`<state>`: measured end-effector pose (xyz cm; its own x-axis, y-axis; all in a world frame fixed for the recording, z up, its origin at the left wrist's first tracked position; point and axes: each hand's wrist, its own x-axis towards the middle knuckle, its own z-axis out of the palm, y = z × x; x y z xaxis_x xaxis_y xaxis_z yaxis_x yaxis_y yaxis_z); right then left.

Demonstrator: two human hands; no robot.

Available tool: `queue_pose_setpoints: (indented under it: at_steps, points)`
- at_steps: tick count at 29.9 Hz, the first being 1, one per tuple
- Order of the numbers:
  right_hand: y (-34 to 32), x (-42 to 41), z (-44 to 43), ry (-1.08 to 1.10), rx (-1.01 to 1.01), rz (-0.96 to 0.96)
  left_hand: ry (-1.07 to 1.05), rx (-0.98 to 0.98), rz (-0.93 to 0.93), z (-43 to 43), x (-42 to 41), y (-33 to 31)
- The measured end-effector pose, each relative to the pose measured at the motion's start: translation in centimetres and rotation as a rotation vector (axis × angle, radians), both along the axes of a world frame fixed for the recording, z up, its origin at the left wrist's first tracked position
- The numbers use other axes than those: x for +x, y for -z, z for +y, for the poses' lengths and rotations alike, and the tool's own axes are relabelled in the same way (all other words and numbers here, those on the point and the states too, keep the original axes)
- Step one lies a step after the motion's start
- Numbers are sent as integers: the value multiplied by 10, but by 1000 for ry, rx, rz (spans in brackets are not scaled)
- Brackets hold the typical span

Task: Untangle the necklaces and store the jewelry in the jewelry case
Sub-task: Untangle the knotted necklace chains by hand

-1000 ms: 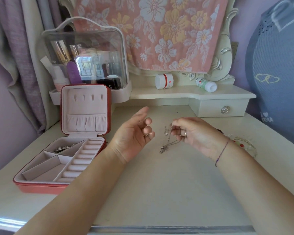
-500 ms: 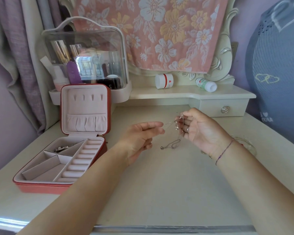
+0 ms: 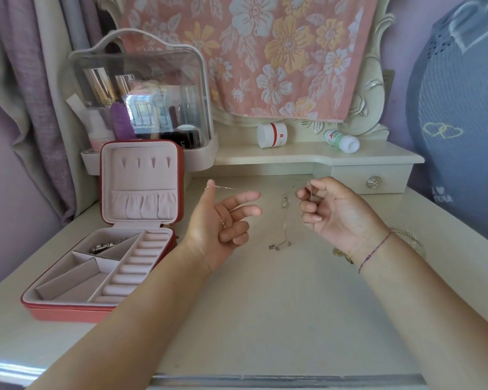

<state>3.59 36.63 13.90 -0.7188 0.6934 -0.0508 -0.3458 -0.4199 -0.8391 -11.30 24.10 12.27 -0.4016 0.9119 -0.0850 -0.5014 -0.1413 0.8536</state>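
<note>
Right hand (image 3: 335, 215) pinching necklace (image 3: 284, 202), jewelry case (image 3: 68, 306) open

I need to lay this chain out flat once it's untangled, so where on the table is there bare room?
The widest bare patch is the tabletop in front, from the jewelry case across to your right forearm and down to the near edge. It is crowded beside your right wrist, where a bracelet and small charms lie, and mid-table where the necklace dangles.
</note>
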Motion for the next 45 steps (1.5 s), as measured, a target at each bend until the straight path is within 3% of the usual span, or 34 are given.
queue_pose_setpoints:
  at_steps: [5,11,19,24,28,36,45]
  points:
    - [-1,2,3,51,58,24,-89,56,-164,0,-5,2]
    - [-4,5,7,199,246,11,-272,33,-146,1,-7,3]
    - [-4,7,4,71,340,76,-307,-340,458,1,8,2]
    - [-5,5,-4,-4,344,62,-283,-361,865,2,13,8]
    - [-6,4,-9,11,389,-10,-249,-360,1050,2,14,15]
    - [-1,-1,-12,-15,452,-38,-19,-18,738,0,29,3]
    - [1,-3,-15,-53,448,-27,-60,-15,778,5,30,10]
